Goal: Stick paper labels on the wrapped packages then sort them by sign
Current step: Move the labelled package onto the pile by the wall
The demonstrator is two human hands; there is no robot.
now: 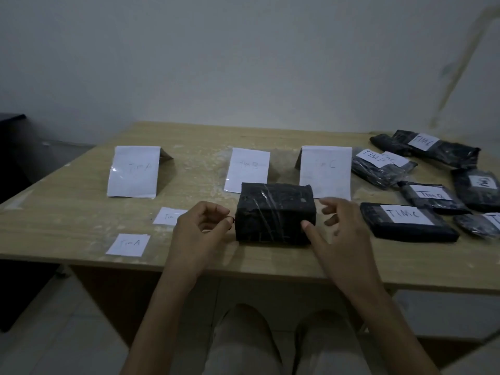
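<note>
Standing behind and well left of the bare black package (pixel 274 215), the Tim A sign (pixel 134 171) is facing the person. Two loose paper slips are lying flat on the tabletop (pixel 67 212) nearer that package: a Tim A label (pixel 127 244) and a second label (pixel 169 216), partly hidden. The left hand (pixel 200 228) is hovering just beside the package's left end, fingers loosely curled, gripping nothing I can make out. The package is sitting between both hands, not yet labelled. Behind it the Tim B sign (pixel 247 169) and Tim C sign (pixel 326 169) are standing. The right hand (pixel 341 228) is touching its right front corner with the thumb, fingers spread apart. Labelled packages (pixel 408 221) are lying right of it. It is looking boxy, stiff and probably light; the glossy wrap is likely slippery, so gripping both short ends seems safest.
</note>
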